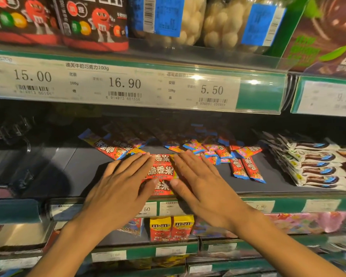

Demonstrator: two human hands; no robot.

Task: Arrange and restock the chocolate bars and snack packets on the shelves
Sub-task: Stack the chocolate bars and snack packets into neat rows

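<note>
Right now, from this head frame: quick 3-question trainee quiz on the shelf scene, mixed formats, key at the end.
1. True or false: the left hand and right hand lie flat, fingers straight, on either side of the red bar stack.
2. Multiple choice: right of the loose red bars lie A) white-and-brown packets B) glass bottles C) canned drinks.
3. Fill in: the middle price tag on the shelf edge above reads ____.

Key: 1 true; 2 A, the white-and-brown packets; 3 16.90.
</note>
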